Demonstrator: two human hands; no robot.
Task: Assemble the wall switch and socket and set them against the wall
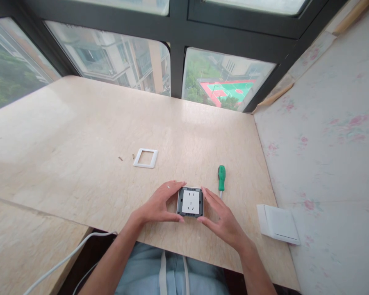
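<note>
A wall socket (190, 202) with a white face and a dark grey surround lies face up near the front of the sill. My left hand (161, 203) grips it from the left, fingertips at the upper corner and thumb at the lower one. On the opposite side my right hand (220, 216) holds it the same way, fingers at the top right and thumb at the bottom right. A green-handled screwdriver (222, 178) lies just beyond the right hand, its tip hidden behind the fingers. Up and to the left rests a square white cover frame (145, 158).
Two small screws (120, 158) lie left of the cover frame. A white switch-like box (278, 224) stands by the papered wall (326, 143) at right. Dark-framed windows border the stone-patterned sill (80, 135). A white cable (70, 256) hangs at lower left.
</note>
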